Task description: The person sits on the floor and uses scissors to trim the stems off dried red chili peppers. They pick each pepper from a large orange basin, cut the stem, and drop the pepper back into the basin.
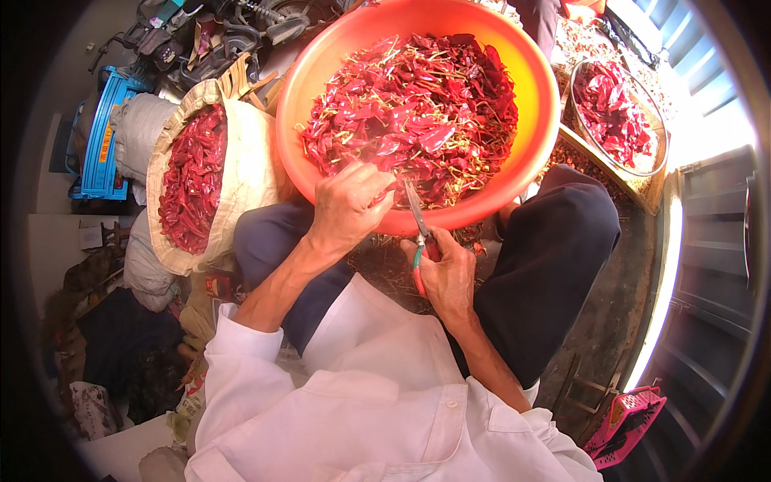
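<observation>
A large orange plastic basin (328, 54) stands before my knees, heaped with dried red chilies and pale stems (415, 108). Over its near rim, my left hand (349, 202) has its fingers pinched together, with a bit of red chili showing between thumb and fingers. My right hand (449, 271) grips a pair of scissors (417, 208) with red and green handles, just outside the same rim. The blades point up into the basin, to the right of my left fingertips, and look nearly closed. Whether they touch a chili cannot be told.
A woven sack (253, 138) full of red chilies leans against my left knee. To the right, a wire-rimmed basket (662, 150) holds more chilies. A motorbike (241, 36) stands behind the sack. A pink plastic basket (626, 425) is low at right. Someone's trouser leg (536, 24) shows beyond the basin.
</observation>
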### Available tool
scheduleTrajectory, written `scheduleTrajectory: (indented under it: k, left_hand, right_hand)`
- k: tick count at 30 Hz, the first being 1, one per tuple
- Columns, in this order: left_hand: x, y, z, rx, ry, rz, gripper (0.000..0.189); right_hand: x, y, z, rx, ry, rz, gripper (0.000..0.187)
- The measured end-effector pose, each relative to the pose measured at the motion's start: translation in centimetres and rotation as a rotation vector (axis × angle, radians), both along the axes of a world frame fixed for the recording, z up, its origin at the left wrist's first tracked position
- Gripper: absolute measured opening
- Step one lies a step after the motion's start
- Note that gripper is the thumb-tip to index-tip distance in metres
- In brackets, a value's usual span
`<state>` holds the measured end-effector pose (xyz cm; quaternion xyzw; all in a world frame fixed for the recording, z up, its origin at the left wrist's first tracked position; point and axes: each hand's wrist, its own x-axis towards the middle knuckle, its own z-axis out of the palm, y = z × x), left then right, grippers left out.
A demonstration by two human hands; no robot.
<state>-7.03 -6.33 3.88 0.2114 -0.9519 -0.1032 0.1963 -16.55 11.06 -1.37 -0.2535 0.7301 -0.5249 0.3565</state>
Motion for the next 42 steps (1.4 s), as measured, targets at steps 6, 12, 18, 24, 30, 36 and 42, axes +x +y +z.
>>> scheduleTrajectory:
  k: [6, 12, 18, 24, 30, 36, 42]
  left_hand:
    - [-0.2, 0.3, 0.5, 0.023, -0.004, 0.017, 0.024]
    - [0.3, 0.6, 2.9, 0.088, -0.100, 0.082, 0.033]
    - [0.5, 0.0, 3.0, 0.283, -0.100, 0.003, 0.033]
    - [1.7, -0.4, 2.5, 0.372, -0.047, 0.003, 0.028]
    - [2.7, 0.0, 2.4, 0.101, -0.022, -0.035, 0.024]
    - [3.0, 0.4, 2.0, 0.116, 0.078, 0.011, 0.020]
    - [3.1, 1.1, 0.4, 0.178, 0.214, 0.069, 0.017]
  right_hand:
    - [-0.2, 0.2, -1.3, -0.059, 0.104, -0.016, 0.026]
    - [-0.4, 0.2, -1.2, -0.073, 0.194, -0.019, 0.024]
    - [-0.3, 0.6, 0.2, -0.155, 0.159, 0.041, 0.027]
    - [0.1, 0.4, 1.2, -0.203, 0.101, 0.080, 0.027]
    - [0.6, 0.3, 1.8, -0.143, 0.276, 0.099, 0.030]
    - [0.0, 0.2, 3.0, -0.098, 0.051, 0.210, 0.027]
    - [-0.3, 0.1, 4.5, -0.036, -0.658, 0.261, 0.021]
